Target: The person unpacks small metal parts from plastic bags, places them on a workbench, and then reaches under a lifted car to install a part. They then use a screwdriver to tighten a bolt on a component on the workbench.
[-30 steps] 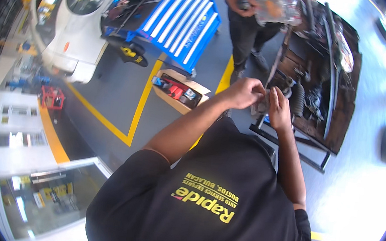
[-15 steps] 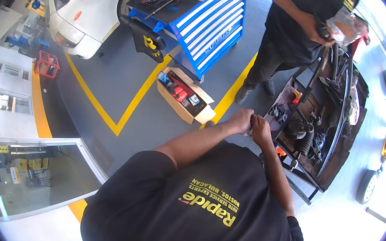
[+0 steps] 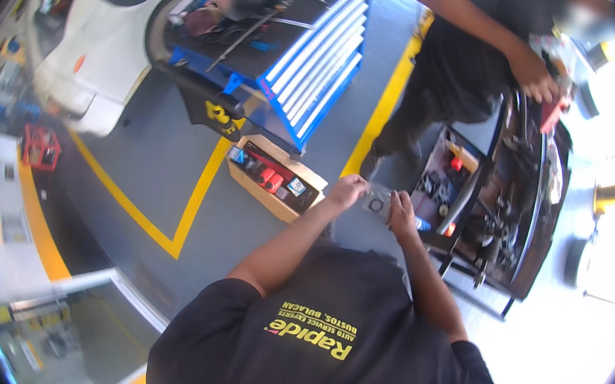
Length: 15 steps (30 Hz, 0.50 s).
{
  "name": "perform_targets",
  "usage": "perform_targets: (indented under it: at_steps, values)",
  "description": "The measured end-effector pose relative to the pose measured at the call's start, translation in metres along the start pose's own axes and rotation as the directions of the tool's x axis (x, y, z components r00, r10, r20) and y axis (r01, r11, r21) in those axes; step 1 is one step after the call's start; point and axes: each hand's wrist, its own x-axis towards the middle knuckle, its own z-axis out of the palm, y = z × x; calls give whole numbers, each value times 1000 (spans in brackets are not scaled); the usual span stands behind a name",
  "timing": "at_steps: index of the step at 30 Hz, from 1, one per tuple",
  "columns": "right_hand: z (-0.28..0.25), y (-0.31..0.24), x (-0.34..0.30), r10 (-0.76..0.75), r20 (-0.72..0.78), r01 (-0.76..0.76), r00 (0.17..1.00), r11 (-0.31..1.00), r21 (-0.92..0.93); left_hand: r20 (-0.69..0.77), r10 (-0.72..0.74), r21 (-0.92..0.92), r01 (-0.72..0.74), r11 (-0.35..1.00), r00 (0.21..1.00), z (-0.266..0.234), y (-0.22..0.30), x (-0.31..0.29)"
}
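Remote head view: my left hand [image 3: 349, 190] and right hand [image 3: 401, 214] grasp opposite sides of a clear packet [image 3: 376, 198], held between them, dark ring [image 3: 377, 206] inside; leftward, an open cardboard box [image 3: 258, 192] stands on the floor [image 3: 217, 223].

Right-hand fingers [image 3: 399, 205] partly hide the clear packet [image 3: 377, 202]; the co-worker's head [image 3: 594, 18] is blurred.

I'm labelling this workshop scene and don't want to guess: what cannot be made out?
- Clear packet between the left hand and right hand: what lies inside is too small to identify in the head view.
- Red item at the co-worker's hand: too blurred to identify, head view.
- White car: partly cut off by the head view's upper edge.
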Motion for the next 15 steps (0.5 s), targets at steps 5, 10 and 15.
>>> perform_targets:
  at_steps: [5,10,15]
  values:
    - [2,5,-8,48,-35,-39,998,973,226,220,-80,6,80,997,972,6,-11,5]
    - [-10,2,-32,163,-16,-153,987,955,254,287,-122,-40,139,989,950,16,-7,12]
    - [-37,-6,-75,181,-197,-152,964,976,154,346,-171,-87,214,973,922,15,7,25]
